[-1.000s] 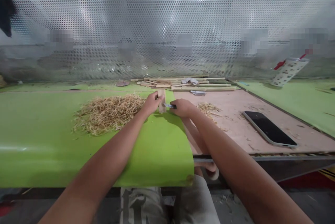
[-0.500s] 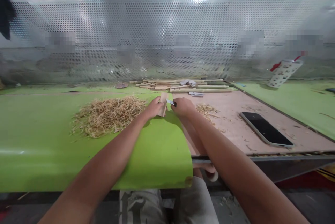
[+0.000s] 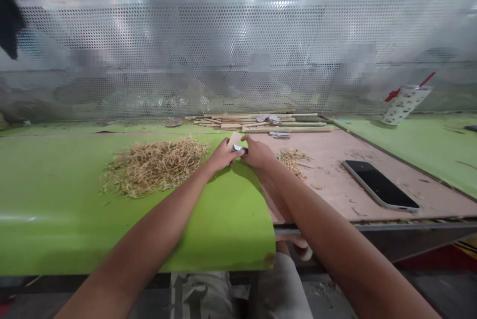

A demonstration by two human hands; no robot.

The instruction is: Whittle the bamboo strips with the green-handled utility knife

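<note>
My left hand grips a small flat piece of pale wood, which stands up between my two hands. My right hand is closed around a knife with a short shiny blade. The blade points left and lies across the wood's lower part, close to my left fingers; whether it cuts in cannot be made out. Both hands are above the green sheet. To the left lies a heap of thin curly shavings, and a smaller pile of shavings is right of my right hand.
Bamboo strips and sticks lie along the back beside folded grey pieces. A phone rests on the pinkish board at right. A patterned tumbler with a red straw stands farther back. A perforated metal screen closes off the rear.
The knife blade has moved down and left across the wood. My hands have come closer together, and the wood has tilted so its upper part shows.
</note>
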